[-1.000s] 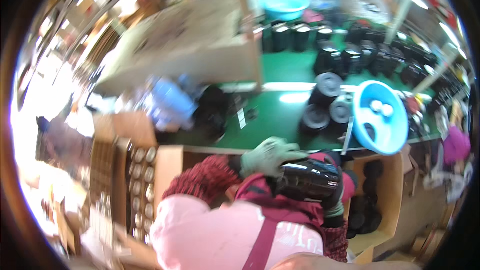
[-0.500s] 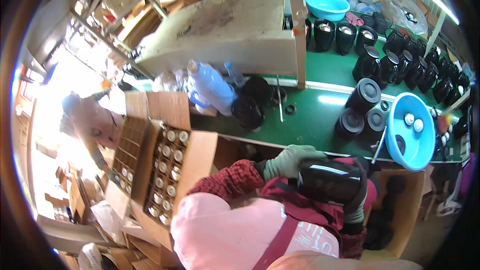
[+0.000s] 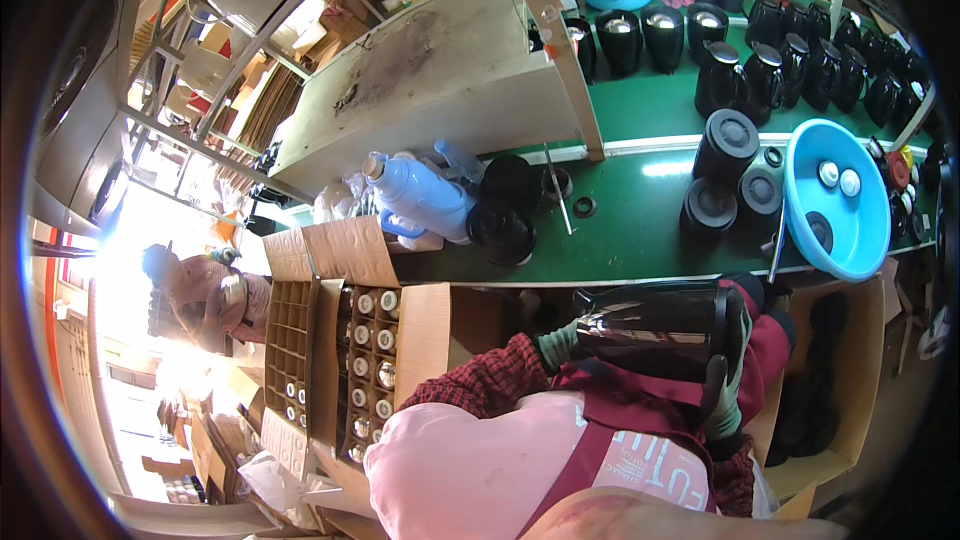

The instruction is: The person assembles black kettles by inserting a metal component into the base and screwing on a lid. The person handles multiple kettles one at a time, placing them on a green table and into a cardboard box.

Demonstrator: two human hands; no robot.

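A glossy black jug lies sideways across my lap, its spout end to the left. My left hand, in a grey-green glove, is closed at the spout end, with its fingers mostly hidden by the jug. At the wide end, my right hand wraps round it, the gloved fingers along its side and end. On the green bench ahead stand several black cylindrical containers beside a light-blue basin holding white-topped parts and a black disc.
An open carton with dividers and several silver-topped flasks stands at left. Another carton with black items sits at right. A blue thermos jug leans on the bench; black jugs line up farther back. A co-worker stands at far left.
My left hand has gone from the jug's top side to its spout end. The jug now lies more level, its glossy side showing. My view has shifted, and the co-worker at left is more upright.
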